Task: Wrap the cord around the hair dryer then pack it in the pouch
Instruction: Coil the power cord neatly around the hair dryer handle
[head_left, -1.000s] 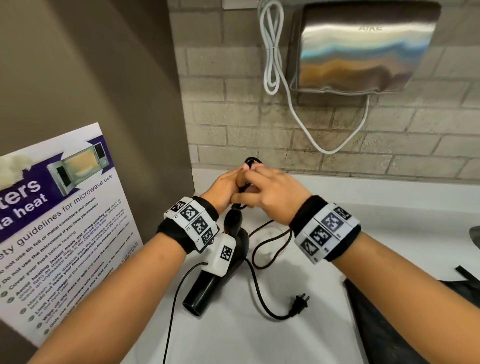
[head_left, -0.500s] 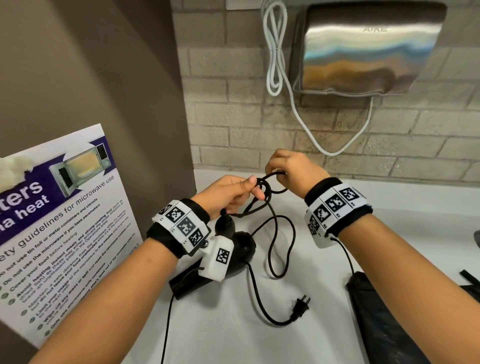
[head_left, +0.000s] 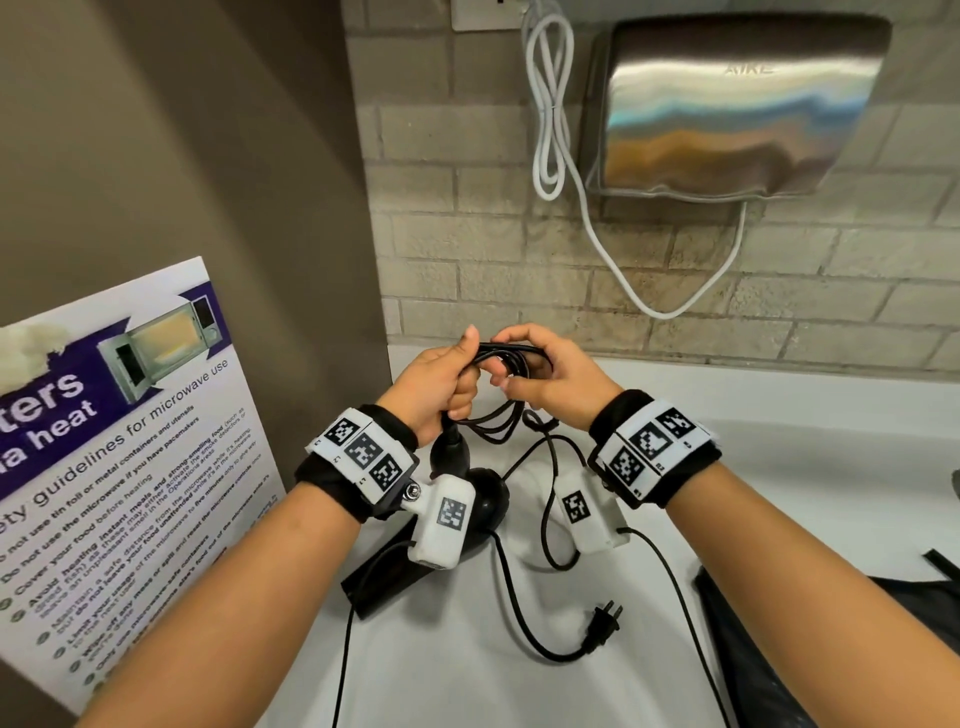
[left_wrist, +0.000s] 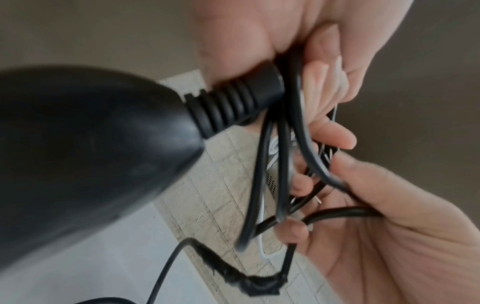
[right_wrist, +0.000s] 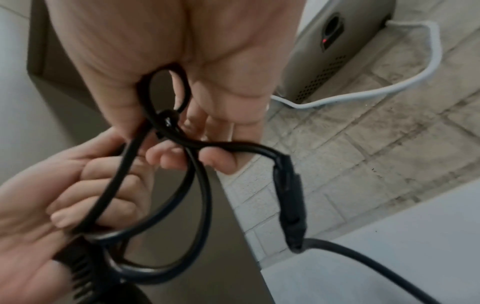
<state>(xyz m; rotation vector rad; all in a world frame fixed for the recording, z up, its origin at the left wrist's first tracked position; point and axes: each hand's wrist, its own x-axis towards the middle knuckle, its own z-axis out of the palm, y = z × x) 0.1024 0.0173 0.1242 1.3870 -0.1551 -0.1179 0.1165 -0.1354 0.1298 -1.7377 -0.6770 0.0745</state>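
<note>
R hand (head_left: 550, 379) back beside L hand (head_left: 441, 384) — another cord (head_left: 506, 356) loop gathered.

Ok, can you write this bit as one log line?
step: coiling cord | left hand: grips loops | right hand: grips loops | plug: on counter

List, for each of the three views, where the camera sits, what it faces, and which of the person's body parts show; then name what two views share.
Head: worn on the head, looking down at the counter; both forearms, left hand and right hand show.
Left wrist: along the left hand at the dryer and cord; the right hand shows too.
Right wrist: along the right hand at cord loops; the left hand shows too.
Shared: all views show both hands gripping the cord.
</note>
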